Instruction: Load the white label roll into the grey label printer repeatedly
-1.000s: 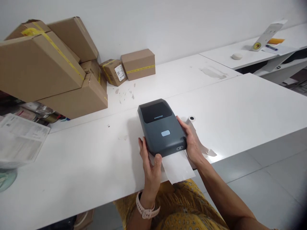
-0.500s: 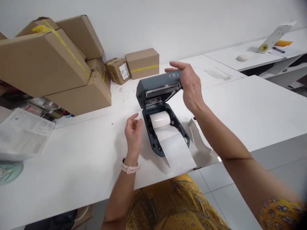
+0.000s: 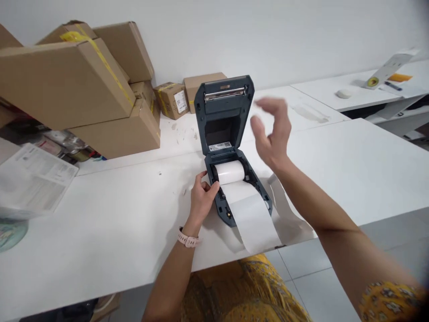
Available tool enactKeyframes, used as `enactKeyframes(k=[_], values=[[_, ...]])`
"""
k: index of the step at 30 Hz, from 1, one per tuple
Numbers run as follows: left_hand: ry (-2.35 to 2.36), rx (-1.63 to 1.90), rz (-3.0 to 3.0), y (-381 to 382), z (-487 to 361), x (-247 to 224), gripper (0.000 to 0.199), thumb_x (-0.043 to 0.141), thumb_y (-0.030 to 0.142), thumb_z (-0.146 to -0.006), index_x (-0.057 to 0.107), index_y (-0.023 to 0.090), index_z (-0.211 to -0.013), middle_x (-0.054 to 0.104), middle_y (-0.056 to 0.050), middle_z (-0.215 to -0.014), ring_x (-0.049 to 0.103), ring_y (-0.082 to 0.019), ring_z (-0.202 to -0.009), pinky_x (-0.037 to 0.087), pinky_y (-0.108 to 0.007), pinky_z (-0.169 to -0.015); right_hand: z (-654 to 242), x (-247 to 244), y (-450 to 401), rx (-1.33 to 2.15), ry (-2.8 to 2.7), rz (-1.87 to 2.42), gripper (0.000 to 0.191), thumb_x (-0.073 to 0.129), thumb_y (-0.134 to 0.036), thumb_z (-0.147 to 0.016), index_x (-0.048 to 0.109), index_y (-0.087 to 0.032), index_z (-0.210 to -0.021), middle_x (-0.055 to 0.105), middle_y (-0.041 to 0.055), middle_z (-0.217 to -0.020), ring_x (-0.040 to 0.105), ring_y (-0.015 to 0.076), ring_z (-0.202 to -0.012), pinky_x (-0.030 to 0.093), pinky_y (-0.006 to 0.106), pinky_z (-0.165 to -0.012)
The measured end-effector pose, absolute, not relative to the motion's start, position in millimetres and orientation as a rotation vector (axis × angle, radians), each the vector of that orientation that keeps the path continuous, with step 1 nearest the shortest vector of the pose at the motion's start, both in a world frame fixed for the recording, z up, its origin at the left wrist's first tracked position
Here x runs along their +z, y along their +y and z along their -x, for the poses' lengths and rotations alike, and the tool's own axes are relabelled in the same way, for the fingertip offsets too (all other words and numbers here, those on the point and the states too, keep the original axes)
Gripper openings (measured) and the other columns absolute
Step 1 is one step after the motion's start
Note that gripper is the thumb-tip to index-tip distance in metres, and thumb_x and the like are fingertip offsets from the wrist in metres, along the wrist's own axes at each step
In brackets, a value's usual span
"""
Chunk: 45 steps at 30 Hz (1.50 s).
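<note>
- White wall [image 3: 254,40] at the back, with a white table [image 3: 110,232] in front of it; cardboard boxes [image 3: 60,85] are stacked at the table's far left.
- Near the table's front edge sits the dark label printer [image 3: 231,152], with its lid [image 3: 217,107] tipped back on the rear hinge, nearly upright.
- Half a second ago the lid was only partly raised, with the right grip on its edge. Now the right grip [image 3: 273,132] is clear of it, just to its right, thumb and fingers spread in a loose curve around nothing; it looks blurred.
- The left grip [image 3: 201,197] has gone from just beside the printer to touching its left side, thumb over the rim. Whether it pinches the rim or merely rests there, I cannot tell.
- Inside the base lies a white paper roll [image 3: 230,172], its loose end [image 3: 254,219] running out over the front. A creased strip [image 3: 288,203] lies on the right.
- My judgement: with the lid standing unheld, roll and paper path are reachable from above, and the right grip is free for work there.
</note>
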<state>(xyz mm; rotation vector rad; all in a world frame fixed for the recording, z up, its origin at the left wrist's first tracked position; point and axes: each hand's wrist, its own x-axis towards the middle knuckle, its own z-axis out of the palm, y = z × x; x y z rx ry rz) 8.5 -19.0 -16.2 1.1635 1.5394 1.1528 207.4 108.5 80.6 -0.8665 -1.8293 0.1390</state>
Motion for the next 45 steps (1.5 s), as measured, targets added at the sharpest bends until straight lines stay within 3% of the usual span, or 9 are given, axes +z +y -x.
enactKeyframes(k=[4,10,13,19,24,27,32,41,45], values=[[1.581,1.144,-1.197,-19.2,-9.6,-15.2,0.061,0.065,0.045,-0.089,0.050,0.018,-0.142,0.046,0.007,-0.065,0.048,-0.015,-0.062,0.036,-0.027,-0.060,-211.2,54.7,85.8,0.329,-2.568,0.875,0.047,0.059,-0.055,-0.096,0.065,-0.022,-0.130,0.074,0.0128,-0.124,0.069,0.0341,-0.113,0.050,0.052,-0.103],[1.773,0.874,-1.566,-16.4,-6.5,1.9,0.053,0.051,0.033,-0.094,0.053,0.012,-0.142,0.054,0.004,-0.065,0.055,-0.019,-0.065,0.038,-0.030,-0.065,-182.0,37.4,103.0,0.323,-3.056,0.908,0.080,0.072,-0.057,-0.083,0.053,-0.012,-0.146,0.077,0.0189,-0.117,0.068,0.0393,-0.118,0.026,0.062,-0.121],[1.824,0.744,-1.718,-14.2,-5.9,10.0,0.052,0.046,0.028,-0.093,0.053,0.010,-0.141,0.057,0.002,-0.065,0.058,-0.022,-0.065,0.037,-0.032,-0.065,-181.9,42.6,110.3,0.490,-3.007,0.928,0.084,0.081,-0.055,-0.073,0.056,-0.017,-0.143,0.072,0.0170,-0.130,0.062,0.0400,-0.127,0.027,0.061,-0.122],[1.784,0.768,-1.707,-14.7,-6.2,10.1,0.051,0.045,0.031,-0.095,0.054,0.013,-0.141,0.059,0.002,-0.064,0.058,-0.022,-0.062,0.037,-0.031,-0.062,-232.1,69.9,114.9,1.348,-2.472,0.583,0.092,0.084,-0.059,-0.067,0.051,-0.028,-0.147,0.066,0.0098,-0.139,0.066,0.0321,-0.123,0.055,0.044,-0.101],[1.780,0.819,-1.681,-16.4,-6.3,7.9,0.051,0.047,0.030,-0.093,0.055,0.015,-0.142,0.056,0.004,-0.063,0.055,-0.020,-0.061,0.037,-0.030,-0.062,-284.1,80.4,104.6,1.383,-1.957,0.769,0.106,0.090,-0.053,-0.065,0.038,-0.042,-0.156,0.069,0.0055,-0.134,0.072,0.0332,-0.116,0.061,0.045,-0.087],[1.762,0.834,-1.669,-16.6,-6.1,8.4,0.050,0.046,0.032,-0.094,0.056,0.017,-0.141,0.055,0.004,-0.063,0.054,-0.019,-0.059,0.037,-0.029,-0.061,-305.0,71.9,114.7,1.203,-1.995,0.926,0.101,0.090,-0.049,-0.067,0.042,-0.039,-0.156,0.059,0.0091,-0.149,0.059,0.0372,-0.137,0.057,0.052,-0.102],[1.754,0.839,-1.659,-16.8,-5.9,8.9,0.052,0.046,0.033,-0.094,0.055,0.017,-0.142,0.053,0.005,-0.061,0.052,-0.018,-0.058,0.037,-0.029,-0.061,-313.4,40.1,144.4,1.024,-2.101,1.009,0.084,0.084,-0.052,-0.075,0.051,-0.032,-0.149,0.038,0.0099,-0.168,0.035,0.0368,-0.156,0.030,0.057,-0.127],[1.750,0.849,-1.629,-15.5,-5.9,7.9,0.057,0.047,0.033,-0.092,0.053,0.015,-0.146,0.051,0.006,-0.059,0.053,-0.018,-0.057,0.038,-0.029,-0.062,-312.1,0.7,149.7,1.257,-2.053,1.121,0.100,0.088,-0.047,-0.072,0.040,-0.034,-0.159,0.042,0.0112,-0.166,0.036,0.0377,-0.156,0.031,0.060,-0.127],[1.743,0.863,-1.639,-14.8,-5.2,5.8,0.054,0.046,0.033,-0.093,0.054,0.016,-0.144,0.050,0.006,-0.058,0.054,-0.018,-0.056,0.038,-0.029,-0.061,-354.6,-16.8,125.5,1.397,-1.724,1.081,0.080,0.079,-0.051,-0.084,0.045,-0.037,-0.156,0.054,0.0094,-0.159,0.046,0.0333,-0.151,0.037,0.057,-0.125]])
